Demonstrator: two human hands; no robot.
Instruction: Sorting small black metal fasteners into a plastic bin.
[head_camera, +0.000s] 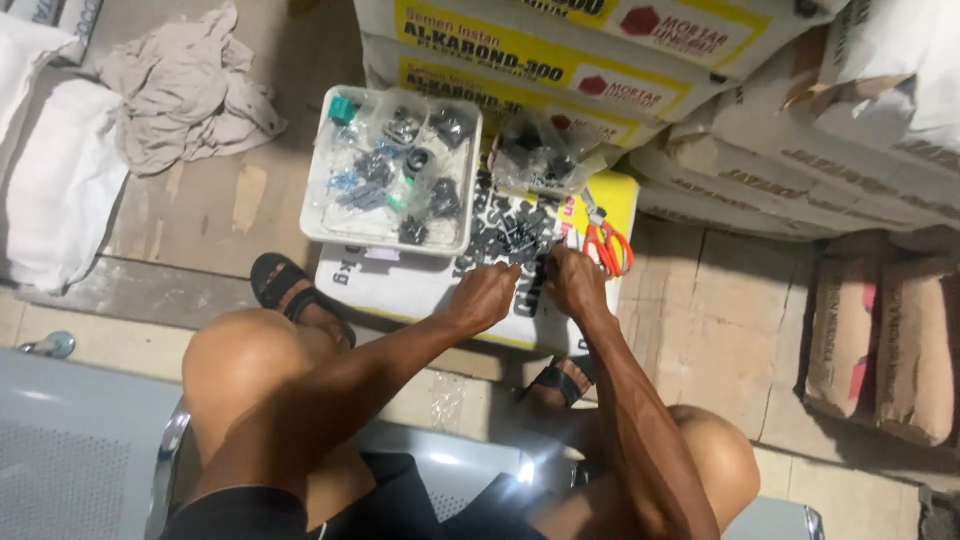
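My left hand (487, 293) and my right hand (574, 280) reach down side by side to a heap of small black parts (510, 237) spread on a white and yellow sack (400, 285) lying flat on the floor. Both hands have their fingers curled over the near edge of the heap, touching the parts. What the fingertips pinch is too small to make out. Orange-handled scissors (607, 243) lie just right of my right hand.
A white tray (391, 172) of bagged small parts sits at the sack's far left, a clear bag (540, 155) of parts beside it. Stacked sacks (800, 110) rise behind and right. A crumpled cloth (180, 90) lies far left. I sit on a metal bench (70, 450), sandalled feet beside the sack.
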